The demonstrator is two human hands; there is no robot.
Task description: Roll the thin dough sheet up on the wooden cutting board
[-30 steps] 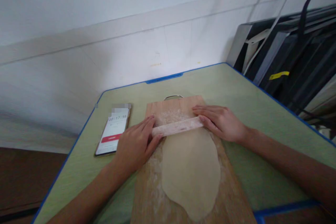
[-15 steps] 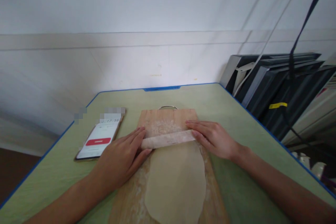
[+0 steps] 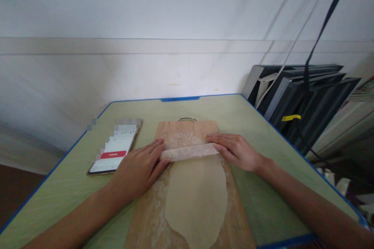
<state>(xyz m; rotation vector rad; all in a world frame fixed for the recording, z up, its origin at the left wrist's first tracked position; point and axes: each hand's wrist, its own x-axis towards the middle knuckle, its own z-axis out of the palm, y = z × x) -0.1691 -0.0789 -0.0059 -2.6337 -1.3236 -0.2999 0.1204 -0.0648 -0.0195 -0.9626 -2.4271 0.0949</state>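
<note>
A floured rolling pin (image 3: pixel 191 152) lies crosswise over the far end of a flat sheet of dough (image 3: pixel 198 198). My left hand (image 3: pixel 146 165) is closed over the pin's left end, thumb on the near side. On the pin's right end my right hand (image 3: pixel 236 151) is closed too, fingers on the far side and thumb on the near side. Both pin ends are hidden under the hands. Beneath the dough is a wooden cutting board (image 3: pixel 146 218), dusted with flour, with a metal handle (image 3: pixel 187 119) at its far edge.
A phone (image 3: pixel 112 153) showing a timer lies left of the board on the green, blue-edged table (image 3: pixel 257 124). A white wall (image 3: pixel 140 72) stands behind. Dark flat panels (image 3: pixel 309 105) lean at the right, with a black strap (image 3: pixel 324 27) hanging in front.
The rolling pin, still under both hands, is slightly more level, its left end a little farther away. More of the dough's near edge shows as the view has shifted slightly.
</note>
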